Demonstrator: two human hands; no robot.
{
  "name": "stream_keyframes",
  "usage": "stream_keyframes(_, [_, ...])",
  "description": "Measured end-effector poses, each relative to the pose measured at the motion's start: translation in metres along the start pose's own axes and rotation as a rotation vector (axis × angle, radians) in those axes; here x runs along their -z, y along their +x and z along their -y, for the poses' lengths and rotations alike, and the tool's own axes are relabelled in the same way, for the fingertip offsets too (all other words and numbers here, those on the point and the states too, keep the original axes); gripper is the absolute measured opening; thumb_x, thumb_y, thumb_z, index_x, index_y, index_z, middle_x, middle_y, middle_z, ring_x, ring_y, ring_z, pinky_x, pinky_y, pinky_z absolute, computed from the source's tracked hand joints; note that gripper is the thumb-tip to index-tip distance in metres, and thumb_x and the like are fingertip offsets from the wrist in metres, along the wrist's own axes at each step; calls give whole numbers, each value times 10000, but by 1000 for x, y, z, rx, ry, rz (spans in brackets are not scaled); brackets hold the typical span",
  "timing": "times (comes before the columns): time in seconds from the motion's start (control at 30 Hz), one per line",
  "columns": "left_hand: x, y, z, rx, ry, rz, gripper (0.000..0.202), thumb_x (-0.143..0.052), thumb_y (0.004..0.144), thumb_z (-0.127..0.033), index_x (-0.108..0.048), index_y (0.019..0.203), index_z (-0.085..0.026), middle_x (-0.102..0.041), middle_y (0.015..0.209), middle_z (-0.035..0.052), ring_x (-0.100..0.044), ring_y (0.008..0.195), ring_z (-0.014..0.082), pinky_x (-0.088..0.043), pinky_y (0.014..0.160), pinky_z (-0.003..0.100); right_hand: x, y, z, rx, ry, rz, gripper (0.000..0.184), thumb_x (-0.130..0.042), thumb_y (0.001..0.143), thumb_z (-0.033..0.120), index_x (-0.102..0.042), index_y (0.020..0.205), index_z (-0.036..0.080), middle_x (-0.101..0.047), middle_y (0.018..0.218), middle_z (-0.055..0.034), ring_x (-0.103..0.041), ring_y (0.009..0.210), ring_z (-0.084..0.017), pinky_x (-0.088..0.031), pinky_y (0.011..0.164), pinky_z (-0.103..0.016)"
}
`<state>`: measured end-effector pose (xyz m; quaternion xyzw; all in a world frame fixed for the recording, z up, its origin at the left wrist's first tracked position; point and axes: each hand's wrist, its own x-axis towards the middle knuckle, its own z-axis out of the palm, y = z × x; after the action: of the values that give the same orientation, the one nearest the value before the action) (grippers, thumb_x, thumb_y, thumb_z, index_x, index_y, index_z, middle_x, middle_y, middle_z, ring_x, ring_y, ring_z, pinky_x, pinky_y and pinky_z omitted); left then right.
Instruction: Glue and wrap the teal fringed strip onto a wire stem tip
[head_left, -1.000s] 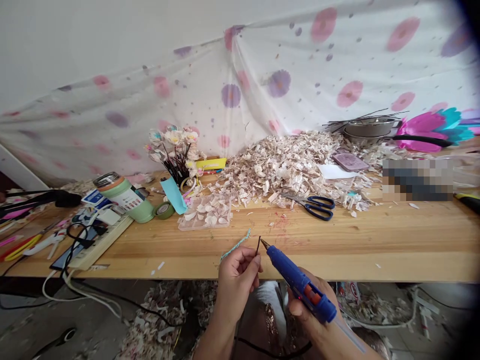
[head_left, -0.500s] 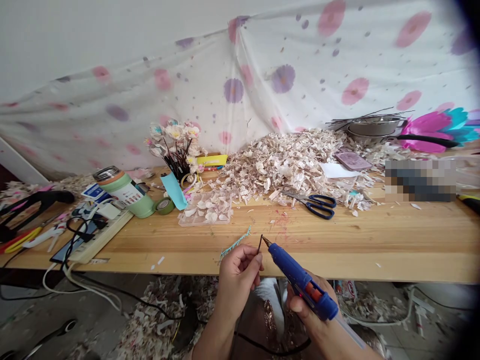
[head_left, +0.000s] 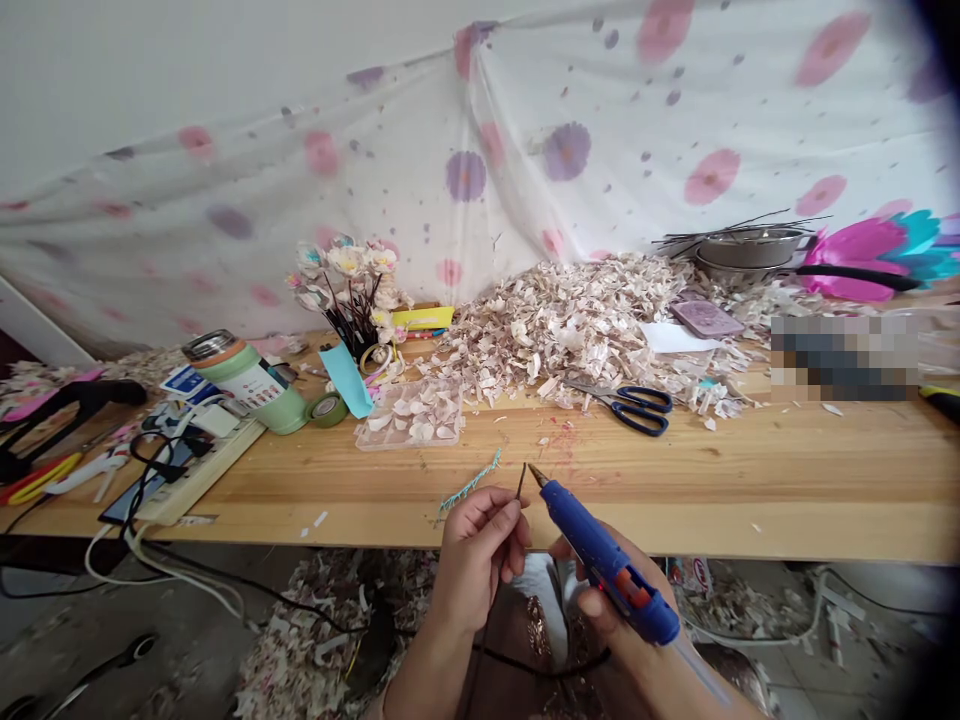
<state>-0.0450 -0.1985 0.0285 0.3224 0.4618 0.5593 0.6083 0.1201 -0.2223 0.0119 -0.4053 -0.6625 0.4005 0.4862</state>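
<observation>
My left hand pinches a thin dark stem close to its upper tip, and the stem's lower part runs down below the hand. Wrapped round a blue hot glue gun is my right hand. The gun's metal nozzle points up and left, just right of the stem's tip; whether they touch I cannot tell. Behind my left hand, a turquoise fringed strip lies on the wooden table. A clear compartment tray farther back holds pale petal-like pieces.
Blue-handled scissors lie before a large heap of pale shavings. At left stand a green tumbler, a power strip with cables, and a tape roll. Behind them is a bunch of handmade flowers.
The glue gun's nozzle has shifted slightly up and right at the stem's tip. The stem tip stands a little higher. Both hands keep their hold.
</observation>
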Motion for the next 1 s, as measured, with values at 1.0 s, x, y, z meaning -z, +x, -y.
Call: stream_keyframes(1.0, [2,2,7,6,36,-9,351,-777,680,-429,-649,797,-124,-603,535,-8,-462,340,54,-249,309,145,-3,-1,-4,-119,126,-18,466,-556,837,639,-467,677,211,-378,573,47,-328,503,-107,-298,454,-231])
